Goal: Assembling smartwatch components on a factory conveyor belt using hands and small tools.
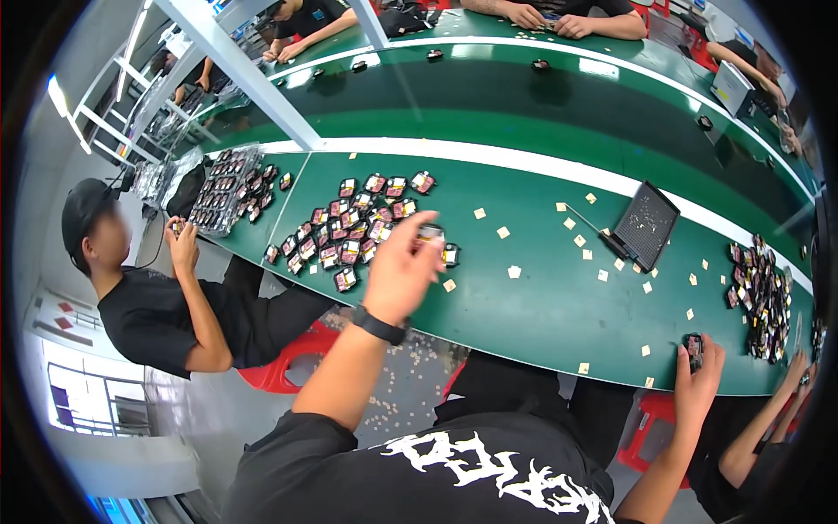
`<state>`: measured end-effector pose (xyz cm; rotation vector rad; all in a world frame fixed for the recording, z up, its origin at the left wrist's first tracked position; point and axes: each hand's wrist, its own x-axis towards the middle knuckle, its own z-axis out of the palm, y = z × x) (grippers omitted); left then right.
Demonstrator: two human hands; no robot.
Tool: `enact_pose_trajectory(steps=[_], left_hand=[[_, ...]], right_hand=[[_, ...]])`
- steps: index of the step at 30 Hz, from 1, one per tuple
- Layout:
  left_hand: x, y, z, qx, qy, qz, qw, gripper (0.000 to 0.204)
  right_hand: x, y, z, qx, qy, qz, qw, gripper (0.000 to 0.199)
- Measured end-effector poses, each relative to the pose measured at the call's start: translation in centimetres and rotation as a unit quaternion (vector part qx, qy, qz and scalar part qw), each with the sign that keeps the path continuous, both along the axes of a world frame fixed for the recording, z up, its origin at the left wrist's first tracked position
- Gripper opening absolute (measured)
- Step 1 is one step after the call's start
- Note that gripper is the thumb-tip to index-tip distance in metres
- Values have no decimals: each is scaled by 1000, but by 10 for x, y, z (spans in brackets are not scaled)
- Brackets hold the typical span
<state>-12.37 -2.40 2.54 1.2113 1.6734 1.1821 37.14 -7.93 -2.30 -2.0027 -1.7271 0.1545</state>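
Note:
My left hand (404, 272), with a black band on the wrist, reaches over the right edge of a pile of small black devices with pink and white labels (349, 253). Its fingers, slightly blurred, close round one small black device (430, 234), which they partly hide. Another such device (450, 255) lies on the green table just right of those fingers. My right hand (701, 377), near the table's front edge, grips a small black device (694, 348) upright between thumb and fingers.
Small cream paper squares (502, 232) lie scattered on the table (524, 314). A black tray (646, 227) stands at the back right; a second device pile (761, 301) is at far right. A person (157, 297) sits at left beside filled clear trays (223, 192). Behind runs a conveyor belt (489, 100).

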Motion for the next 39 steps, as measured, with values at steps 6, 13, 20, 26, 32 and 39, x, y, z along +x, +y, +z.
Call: enact_pose_trajectory(steps=[6, 13, 20, 26, 32, 39], left_hand=[[-92, -14, -14, 58, -71, 101, 991, 31], [-110, -10, -9, 41, -116, 106, 987, 29], [-119, -2, -3, 14, -14, 85, 996, 38], [-186, 31, -36, -34, 104, 95, 989, 32], [-207, 32, -29, 33, 585, 117, 802, 50], [49, 14, 16, 138, 235, -53, 961, 40]], right_hand=[[-5, 12, -7, 55, 20, -19, 998, 51], [1, 16, -12, 35, 104, -34, 993, 56], [13, 14, -16, 32, 60, -52, 996, 54], [3, 19, 7, 8, 218, -62, 974, 48], [-31, 17, 40, -15, 334, -21, 942, 50], [-71, -2, 64, -31, 427, 147, 891, 58]])
